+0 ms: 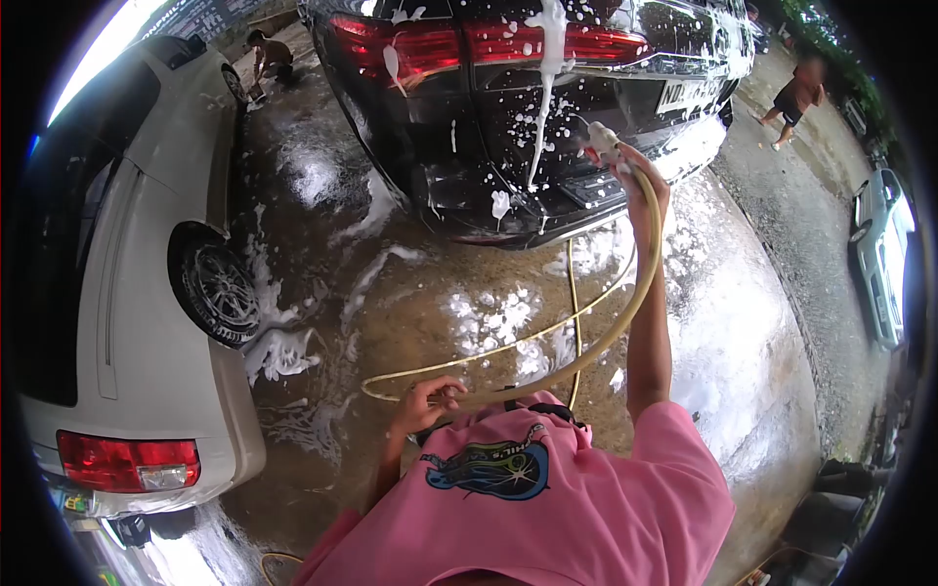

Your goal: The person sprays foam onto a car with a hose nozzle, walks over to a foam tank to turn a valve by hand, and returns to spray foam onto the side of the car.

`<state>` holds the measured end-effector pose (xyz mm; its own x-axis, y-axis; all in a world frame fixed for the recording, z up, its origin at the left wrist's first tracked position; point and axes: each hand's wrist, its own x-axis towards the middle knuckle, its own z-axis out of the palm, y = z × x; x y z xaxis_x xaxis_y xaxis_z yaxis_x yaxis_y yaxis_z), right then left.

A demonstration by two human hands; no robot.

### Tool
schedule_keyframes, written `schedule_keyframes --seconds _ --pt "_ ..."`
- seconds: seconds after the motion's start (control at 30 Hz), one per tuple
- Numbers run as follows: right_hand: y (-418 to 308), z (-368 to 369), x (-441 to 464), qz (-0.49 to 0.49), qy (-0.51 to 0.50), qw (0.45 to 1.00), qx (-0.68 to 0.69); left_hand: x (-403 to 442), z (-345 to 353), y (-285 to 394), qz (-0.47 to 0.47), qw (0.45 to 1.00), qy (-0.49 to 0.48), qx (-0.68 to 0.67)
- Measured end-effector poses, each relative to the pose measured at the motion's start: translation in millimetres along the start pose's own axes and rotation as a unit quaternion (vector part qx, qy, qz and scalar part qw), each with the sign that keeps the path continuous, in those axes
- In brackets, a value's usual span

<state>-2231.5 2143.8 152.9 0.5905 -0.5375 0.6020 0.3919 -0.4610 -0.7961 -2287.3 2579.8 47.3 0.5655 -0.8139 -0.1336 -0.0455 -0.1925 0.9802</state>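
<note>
Right grip clenched on the hose nozzle near the black car, left grip curled around the hose.
The right grip (643, 176) holds the nozzle (603, 139) just beside the rear corner of the foam-streaked black car (508, 107), apart from its lower bumper edge; the left grip (428, 402) is near the wearer's waist, with the hose (547, 378) bowing between the two. Slack hose loops over the wet floor (420, 303) toward the bumper, crossing the space in front of the wearer. On the left, a strip of floor with foam (281, 352) separates the black car from the white car (147, 322), and a person (274, 61) crouches at its far end. On the right, the floor's edge meets a gravel strip (831, 322), where another person (803, 90) is far off.
</note>
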Motion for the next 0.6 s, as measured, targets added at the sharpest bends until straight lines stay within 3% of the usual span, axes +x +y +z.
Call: schedule_keyframes --seconds 0.07,0.17,0.33,0.4,0.53,0.6 --pt "-6 -2 -3 0.035 0.002 0.999 -0.004 -3 1 -3 -0.004 1.0 -0.002 -0.005" --pt "-22 5 -7 -0.01 0.031 0.999 0.011 -7 3 1 -0.014 1.0 -0.002 0.011" --pt "-27 7 -15 0.004 0.014 1.0 -0.005 -1 6 -1 -0.007 0.999 -0.022 0.048" --pt "-31 11 -18 0.003 -0.013 1.0 0.016 5 8 4 -0.012 0.996 -0.078 0.041" --pt "-39 24 -24 -0.028 -0.041 0.998 -0.036 17 19 0 0.003 0.995 -0.094 0.033" --pt "-33 28 -22 -0.052 -0.041 0.997 -0.048 26 23 -3 0.007 0.984 -0.171 0.047"
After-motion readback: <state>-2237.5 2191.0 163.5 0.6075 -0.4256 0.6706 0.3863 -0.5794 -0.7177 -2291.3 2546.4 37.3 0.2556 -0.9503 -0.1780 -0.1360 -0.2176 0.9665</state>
